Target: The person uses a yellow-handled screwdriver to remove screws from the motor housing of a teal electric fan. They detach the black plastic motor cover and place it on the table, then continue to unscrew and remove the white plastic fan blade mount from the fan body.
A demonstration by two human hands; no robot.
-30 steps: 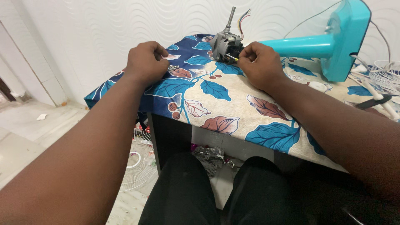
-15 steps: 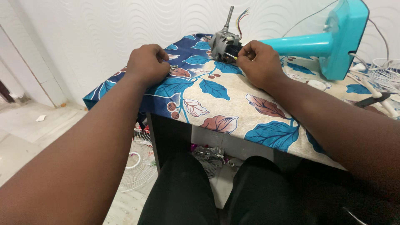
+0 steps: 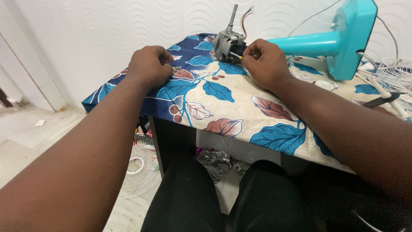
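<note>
A grey fan motor (image 3: 226, 42) with an upright shaft and coloured wires stands at the far edge of the table, fixed to the end of a turquoise fan stand (image 3: 326, 41) lying on its side. My right hand (image 3: 262, 62) is closed on a small yellow-tipped tool (image 3: 235, 55) whose tip touches the motor's side. My left hand (image 3: 148, 65) rests fisted on the cloth to the motor's left, with small metal parts (image 3: 176, 68) at its fingertips; whether it grips them is hidden.
A leaf-patterned cloth (image 3: 223, 103) covers the table. White fan parts and a wire grille (image 3: 397, 75) lie at the right. On the floor under the table sits another white fan grille (image 3: 141, 165). My knees are under the front edge.
The view has shifted slightly. Both hands keep their places, the right still at the motor with the tool.
</note>
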